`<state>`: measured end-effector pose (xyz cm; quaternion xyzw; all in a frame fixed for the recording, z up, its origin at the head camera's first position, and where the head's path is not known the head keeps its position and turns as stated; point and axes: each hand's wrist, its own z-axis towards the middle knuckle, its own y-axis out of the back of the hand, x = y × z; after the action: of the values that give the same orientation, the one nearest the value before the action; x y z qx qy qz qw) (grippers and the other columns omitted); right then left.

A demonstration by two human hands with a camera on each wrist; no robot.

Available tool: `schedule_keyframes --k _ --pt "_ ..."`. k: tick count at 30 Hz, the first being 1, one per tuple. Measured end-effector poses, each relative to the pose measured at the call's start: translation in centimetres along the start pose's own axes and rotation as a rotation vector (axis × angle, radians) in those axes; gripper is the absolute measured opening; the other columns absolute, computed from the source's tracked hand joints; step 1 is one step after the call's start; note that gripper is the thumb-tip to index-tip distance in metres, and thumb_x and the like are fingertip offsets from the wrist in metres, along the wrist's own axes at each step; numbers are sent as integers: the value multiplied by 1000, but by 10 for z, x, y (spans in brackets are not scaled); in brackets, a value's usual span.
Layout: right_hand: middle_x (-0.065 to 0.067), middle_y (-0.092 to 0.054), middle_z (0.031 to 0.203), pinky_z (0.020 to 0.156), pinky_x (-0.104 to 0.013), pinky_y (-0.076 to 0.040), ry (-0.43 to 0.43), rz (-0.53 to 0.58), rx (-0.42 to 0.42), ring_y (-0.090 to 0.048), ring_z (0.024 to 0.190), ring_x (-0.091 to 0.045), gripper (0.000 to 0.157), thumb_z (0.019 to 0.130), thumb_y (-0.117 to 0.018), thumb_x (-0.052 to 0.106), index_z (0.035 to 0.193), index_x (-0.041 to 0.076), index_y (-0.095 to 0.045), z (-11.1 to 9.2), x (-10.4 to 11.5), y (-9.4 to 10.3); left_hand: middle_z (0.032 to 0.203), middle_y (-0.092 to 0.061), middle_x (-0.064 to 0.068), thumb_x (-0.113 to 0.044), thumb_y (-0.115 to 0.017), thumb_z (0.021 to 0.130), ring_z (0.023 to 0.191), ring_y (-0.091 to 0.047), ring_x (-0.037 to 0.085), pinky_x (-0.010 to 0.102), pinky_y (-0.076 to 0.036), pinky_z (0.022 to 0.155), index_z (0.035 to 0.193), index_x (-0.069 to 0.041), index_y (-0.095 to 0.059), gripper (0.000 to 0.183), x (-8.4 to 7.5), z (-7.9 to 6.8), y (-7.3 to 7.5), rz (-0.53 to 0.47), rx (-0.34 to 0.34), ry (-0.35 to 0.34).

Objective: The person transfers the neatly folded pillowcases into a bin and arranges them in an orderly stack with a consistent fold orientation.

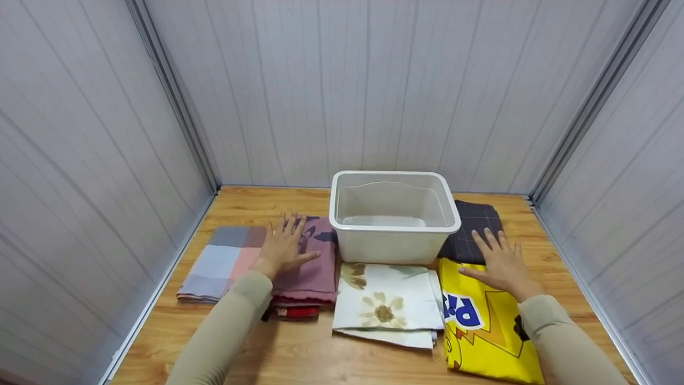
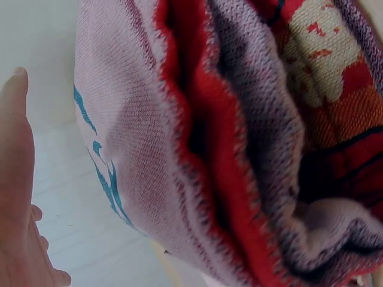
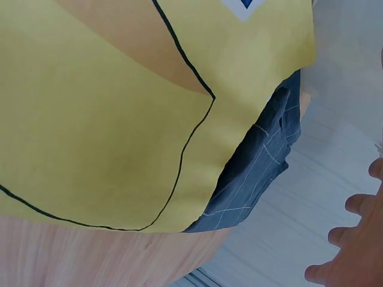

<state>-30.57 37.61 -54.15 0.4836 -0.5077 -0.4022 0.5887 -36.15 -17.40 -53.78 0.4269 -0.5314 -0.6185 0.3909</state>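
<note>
My left hand [image 1: 283,245] is spread flat over a folded mauve cloth [image 1: 307,278] with dark leaf shapes, holding nothing. In the left wrist view the layered edges of this mauve cloth [image 2: 131,131] show red trim. On the other side my right hand [image 1: 502,266], fingers also spread, hovers above a folded yellow cloth [image 1: 491,321] with blue lettering. Partly behind the yellow cloth lies a dark checked cloth [image 1: 475,230]. Between the hands stands a white plastic bin [image 1: 395,246] with nothing inside. A white cloth with a brown flower [image 1: 385,299] lies folded in front of it.
At the far left lies a folded plaid cloth [image 1: 219,262] in grey, blue and pink. A red patterned cloth [image 1: 296,312] peeks out under the mauve one. The wooden tabletop [image 1: 320,358] is enclosed by pale panels [image 1: 342,96] at the back and both sides.
</note>
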Motion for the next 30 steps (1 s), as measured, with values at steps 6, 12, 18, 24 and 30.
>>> schedule_keyframes --k 6,12,18,24,30 --pt "-35 -17 176 122 -87 -3 22 8 10 -11 158 -67 111 94 -68 74 172 6 -26 -5 1 -3 181 -15 22 -75 -60 98 167 -6 50 76 -10 131 174 -7 -20 110 -3 -7 -2 -67 10 -6" --pt "-36 -17 175 122 -87 -3 35 78 25 -11 158 -66 110 95 -69 69 172 4 -25 -10 0 -5 181 -16 21 -71 -63 98 168 -6 49 75 -10 131 173 -6 -23 107 -5 -10 -1 -111 3 -6" --pt "-35 -18 175 124 -85 -6 46 113 29 -14 159 -64 109 96 -70 67 172 3 -24 -12 1 -4 180 -21 22 -69 -66 98 167 -14 48 73 -10 133 171 -4 -28 105 -6 -10 0 -146 -13 -29" --pt "-35 -21 175 126 -81 -14 55 187 40 -19 159 -62 107 97 -73 63 171 2 -25 -13 4 -1 178 -25 24 -60 -73 97 167 -19 46 69 -14 134 170 -3 -31 101 -7 -11 2 -276 -1 -54" --pt "-34 -27 173 123 -80 -25 31 316 23 -28 157 -60 100 98 -77 53 169 1 -30 -15 8 -1 177 -34 17 -49 -80 97 165 -29 40 64 -25 133 172 -14 -30 97 -10 -13 2 -463 36 -40"
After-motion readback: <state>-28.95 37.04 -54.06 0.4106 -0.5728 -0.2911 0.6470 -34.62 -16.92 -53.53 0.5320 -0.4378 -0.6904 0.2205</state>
